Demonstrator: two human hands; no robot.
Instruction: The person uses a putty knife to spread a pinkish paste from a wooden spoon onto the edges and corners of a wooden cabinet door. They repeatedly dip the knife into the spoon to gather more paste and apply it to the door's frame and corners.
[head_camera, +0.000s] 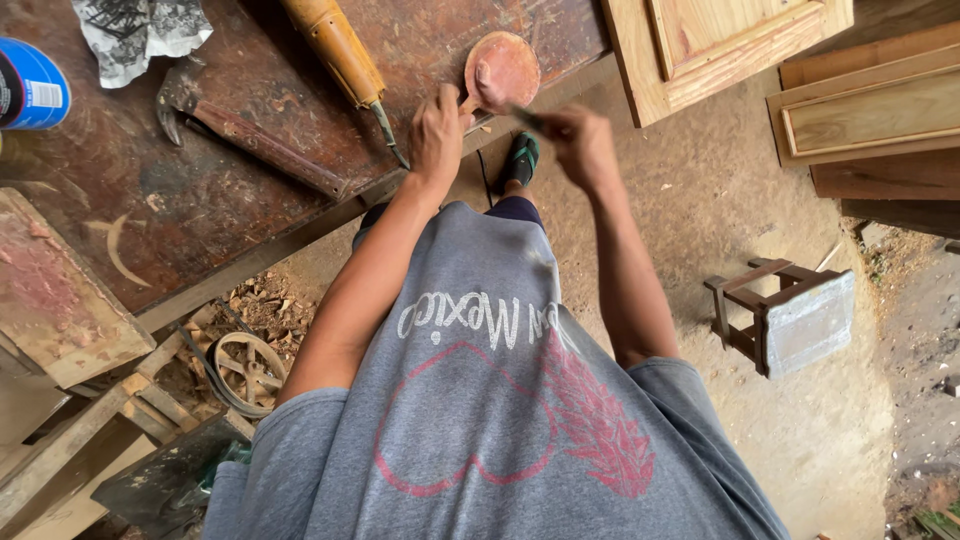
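Carving my round wooden spoon (501, 68) at the edge of the bench (200, 190).

My left hand (437, 135) is curled shut around the spoon's handle and holds the bowl flat on the bench corner. My right hand (583, 145) is closed on a thin dark tool (527, 119); it is blurry, so I think it is a small knife. I should press the spoon down hard, make little cuts, and keep my fingers out of the blade's way. A yellow-handled chisel (343, 60), a hammer (250, 140) and a blue can (30, 85) lie on the scratched brown bench. Below is a dirt floor (720, 200) with wood chips (265, 305), a little stool (785, 315) and wooden door panels (720, 45).
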